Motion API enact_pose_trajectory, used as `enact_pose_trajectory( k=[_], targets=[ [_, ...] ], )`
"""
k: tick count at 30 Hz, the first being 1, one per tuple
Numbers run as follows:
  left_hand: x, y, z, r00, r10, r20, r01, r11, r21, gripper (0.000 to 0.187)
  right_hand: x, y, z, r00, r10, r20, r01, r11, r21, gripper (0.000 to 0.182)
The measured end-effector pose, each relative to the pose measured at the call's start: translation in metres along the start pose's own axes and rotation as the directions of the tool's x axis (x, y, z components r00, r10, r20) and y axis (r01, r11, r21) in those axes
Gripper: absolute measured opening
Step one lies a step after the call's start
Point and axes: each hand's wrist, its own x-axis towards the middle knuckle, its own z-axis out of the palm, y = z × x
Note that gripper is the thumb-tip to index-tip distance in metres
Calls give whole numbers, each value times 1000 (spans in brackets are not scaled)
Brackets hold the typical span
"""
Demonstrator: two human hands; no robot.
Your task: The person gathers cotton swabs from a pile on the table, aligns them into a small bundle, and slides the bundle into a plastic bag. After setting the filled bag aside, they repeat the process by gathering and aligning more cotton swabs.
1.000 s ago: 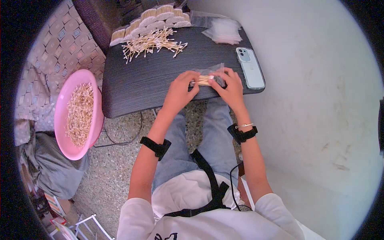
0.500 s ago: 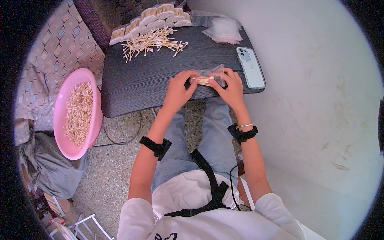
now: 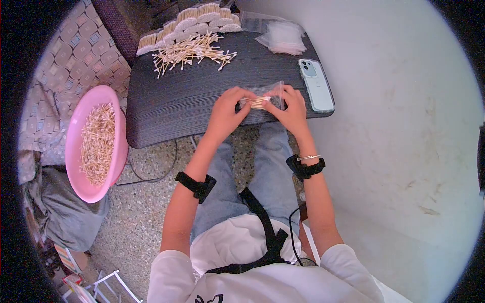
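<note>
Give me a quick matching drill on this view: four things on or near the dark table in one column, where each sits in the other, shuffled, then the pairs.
Things:
1. phone
2. pink basin
3. loose cotton swabs
4. small clear bag

Places:
A. on the floor beside the table, filled with swabs
B. held between the left hand and right hand
C. scattered at the far side of the table
D. lying flat at the table's right edge

Pairs: 1-D, 2-A, 3-C, 4-B
</note>
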Motion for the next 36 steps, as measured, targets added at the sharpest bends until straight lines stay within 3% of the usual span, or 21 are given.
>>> enact_pose_trajectory(
  k=[6,15,21,24,27,30,33,36],
  targets=[
    [-1,-2,-2,1000,-14,20,15,1000,-18,17,3,3,-1,1000,-3,6,3,999,39,25],
    [-5,-1,-4,995,96,-11,-96,995,-16,18,5,-5,-7,999,43,14,-44,991,126,21],
    [-4,-1,-4,997,72,-16,-73,996,-43,14,3,2,-25,984,80,161,-161,790,591,18],
    [-4,0,-4,999,42,-9,-42,998,-36,13,4,8,-40,951,47,305,-228,774,591,20],
    [-4,-1,-3,999,39,-16,-40,999,-26,12,7,14,-36,957,-22,289,-124,870,477,17],
    [-4,-4,-3,996,80,-25,-81,996,-33,12,8,12,-32,950,46,307,-186,877,442,19],
    [-4,-6,-3,997,80,-11,-81,996,-33,12,10,16,-24,969,-53,241,-46,921,386,22],
    [-4,-5,-3,997,78,-25,-79,996,-37,10,10,13,-23,971,-53,234,-39,927,372,23]
  ],
)
